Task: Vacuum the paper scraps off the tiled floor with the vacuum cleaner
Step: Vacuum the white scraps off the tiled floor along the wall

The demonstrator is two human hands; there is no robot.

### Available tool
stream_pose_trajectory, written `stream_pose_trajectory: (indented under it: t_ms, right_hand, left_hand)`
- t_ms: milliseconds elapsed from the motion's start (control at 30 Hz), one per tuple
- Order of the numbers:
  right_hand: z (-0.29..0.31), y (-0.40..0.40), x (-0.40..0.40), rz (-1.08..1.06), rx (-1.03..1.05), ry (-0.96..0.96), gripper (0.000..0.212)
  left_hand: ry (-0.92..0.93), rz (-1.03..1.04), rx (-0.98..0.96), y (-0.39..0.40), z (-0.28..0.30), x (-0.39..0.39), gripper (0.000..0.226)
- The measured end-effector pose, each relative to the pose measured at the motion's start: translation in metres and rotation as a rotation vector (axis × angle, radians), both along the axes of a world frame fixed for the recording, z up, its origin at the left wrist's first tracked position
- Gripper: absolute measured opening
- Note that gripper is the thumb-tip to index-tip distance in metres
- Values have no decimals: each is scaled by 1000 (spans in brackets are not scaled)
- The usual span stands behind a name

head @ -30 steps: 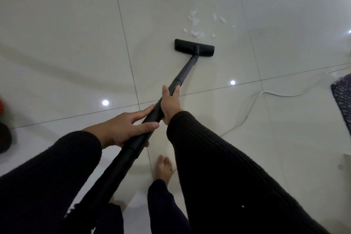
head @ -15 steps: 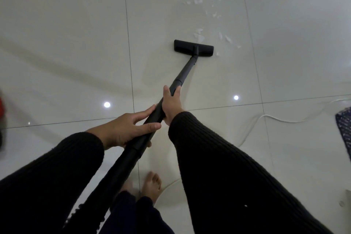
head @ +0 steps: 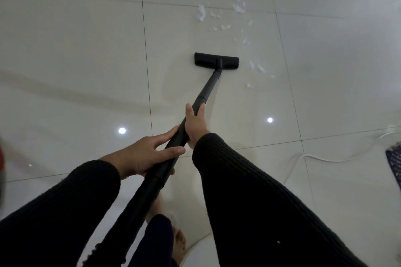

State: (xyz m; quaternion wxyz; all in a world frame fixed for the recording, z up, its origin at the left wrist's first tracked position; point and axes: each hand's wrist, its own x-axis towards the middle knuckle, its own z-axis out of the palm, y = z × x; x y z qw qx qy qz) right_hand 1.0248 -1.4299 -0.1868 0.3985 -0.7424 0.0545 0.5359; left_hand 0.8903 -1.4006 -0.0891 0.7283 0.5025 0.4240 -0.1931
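The black vacuum wand (head: 207, 91) runs from my hands down to its flat black floor head (head: 216, 62), which rests on the glossy white tiled floor (head: 86, 50). My left hand (head: 143, 154) wraps the wand lower down, and my right hand (head: 195, 124) grips it just above, thumb along the tube. White paper scraps (head: 201, 13) lie scattered beyond the head, with several more scraps (head: 259, 68) just right of it and a clump (head: 238, 7) further back.
A white cable (head: 321, 159) trails across the floor at the right, beside the corner of a dark patterned mat (head: 395, 163). A red and dark object (head: 1, 158) shows blurred at the left edge. My bare foot (head: 179, 245) stands below the wand.
The floor head has pushed forward over the nearest scraps, which are gone from in front of it. I have stepped forward, so the mat and cable sit lower and further right.
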Motion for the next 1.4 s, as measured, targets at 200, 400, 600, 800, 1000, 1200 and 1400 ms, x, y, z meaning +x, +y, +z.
stream_pose_trajectory:
  t_ms: [200, 400, 600, 800, 1000, 1200, 1400]
  right_hand:
    - [1, 36, 16, 0, 1, 0, 70]
    - [-3, 66, 35, 57, -16, -24, 71]
    - [-6, 102, 66, 80, -5, -13, 70]
    - [-6, 135, 101, 114, -10, 7, 69]
    - [-6, 168, 128, 155, -19, 2, 69]
    - [-7, 202, 147, 164, -18, 3, 69]
    - [-10, 243, 163, 165, -8, 19, 68]
  left_hand:
    - [-17, 16, -3, 35, 1, 15, 69]
    - [-1, 31, 3, 61, -4, 35, 69]
    - [5, 36, 9, 96, -7, 63, 72]
    - [8, 63, 4, 125, -7, 93, 84]
    - [1, 103, -2, 153, -7, 120, 102]
    - [3, 119, 9, 183, -7, 140, 98]
    - [31, 121, 60, 221, -15, 156, 87]
